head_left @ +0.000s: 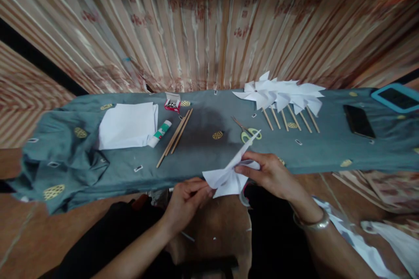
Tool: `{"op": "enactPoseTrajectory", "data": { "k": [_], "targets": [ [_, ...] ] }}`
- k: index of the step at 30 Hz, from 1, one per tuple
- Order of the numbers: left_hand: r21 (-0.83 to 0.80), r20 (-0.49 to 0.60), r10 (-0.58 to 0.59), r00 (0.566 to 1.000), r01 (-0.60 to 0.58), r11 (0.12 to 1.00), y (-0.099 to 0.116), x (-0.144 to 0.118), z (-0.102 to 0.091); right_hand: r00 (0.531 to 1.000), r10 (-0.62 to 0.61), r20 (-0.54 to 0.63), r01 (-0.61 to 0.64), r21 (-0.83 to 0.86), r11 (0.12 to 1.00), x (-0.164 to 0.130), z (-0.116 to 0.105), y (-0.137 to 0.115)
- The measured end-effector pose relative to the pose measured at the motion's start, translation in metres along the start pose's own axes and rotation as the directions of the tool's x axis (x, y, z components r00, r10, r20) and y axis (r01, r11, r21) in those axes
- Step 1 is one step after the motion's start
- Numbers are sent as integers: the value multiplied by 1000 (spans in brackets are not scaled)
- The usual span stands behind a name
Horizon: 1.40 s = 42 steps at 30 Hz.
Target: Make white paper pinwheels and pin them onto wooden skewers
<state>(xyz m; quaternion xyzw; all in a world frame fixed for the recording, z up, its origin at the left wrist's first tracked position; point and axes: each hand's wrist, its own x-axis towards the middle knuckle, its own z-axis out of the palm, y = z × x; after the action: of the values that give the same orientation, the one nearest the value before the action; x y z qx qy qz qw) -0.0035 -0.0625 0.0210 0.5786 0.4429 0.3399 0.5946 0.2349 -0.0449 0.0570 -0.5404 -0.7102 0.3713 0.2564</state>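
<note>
A white paper pinwheel, its blades folded toward the middle, is held over the table's front edge. My right hand grips it from the right, thumb and fingers pinched near its centre. On the other side, my left hand has its fingers closed at the paper's lower left corner. Just beyond the paper lie scissors with green handles. Farther back at the right, several finished paper pinwheels on wooden sticks lie overlapping in a row.
Left on the green tablecloth are a paper stack, a glue stick, loose wooden sticks and a small red box of pins. A phone and a blue-framed tablet lie right. A curtain hangs behind.
</note>
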Motion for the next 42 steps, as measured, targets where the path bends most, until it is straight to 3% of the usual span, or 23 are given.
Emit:
{"op": "enactPoseTrajectory", "data": {
  "k": [5,12,18,31,42],
  "targets": [
    [-199,-12,-285,958,277,940,-25,-4,20,992,43,117,-25,-151,988,13,0,15],
    [-455,-174,-470,865,352,818,-42,-11,31,970,102,223,2,-423,906,40,17,3],
    [-604,-185,-530,828,330,725,-40,-7,35,973,89,212,19,-459,888,51,24,1],
    [-700,-140,-538,831,302,647,-48,-6,39,972,94,214,17,-469,883,56,24,12],
    [-776,-15,-596,803,367,513,-35,-7,45,971,140,192,-14,-542,840,59,28,4]
  ]
}}
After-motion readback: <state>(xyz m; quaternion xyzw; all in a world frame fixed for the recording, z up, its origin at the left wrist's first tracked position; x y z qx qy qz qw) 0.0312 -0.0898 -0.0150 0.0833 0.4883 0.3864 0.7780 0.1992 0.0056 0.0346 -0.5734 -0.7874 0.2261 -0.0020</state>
